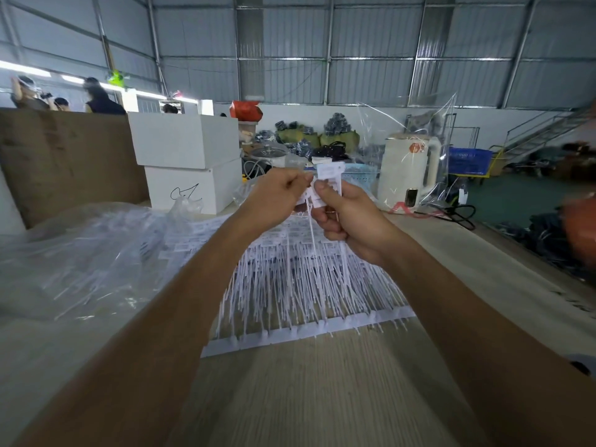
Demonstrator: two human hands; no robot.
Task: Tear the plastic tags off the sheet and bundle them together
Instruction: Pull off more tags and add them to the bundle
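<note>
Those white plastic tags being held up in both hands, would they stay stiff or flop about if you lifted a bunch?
Probably floppy: the thin tails of the held tags hang straight down below the left hand and right hand. Likely very light, since a pinch carries them. The loose pile of tags on the table looks apt to tangle.

The sheets of tags (309, 285) lie on the table (306, 391). Left of the sheets lies a plastic bag (80, 253); behind them stand two stacked boxes (188, 162). Right-rear of the sheets stands a kettle (408, 174). Both hands (277, 196) (350, 221) are raised above the sheets.
</note>
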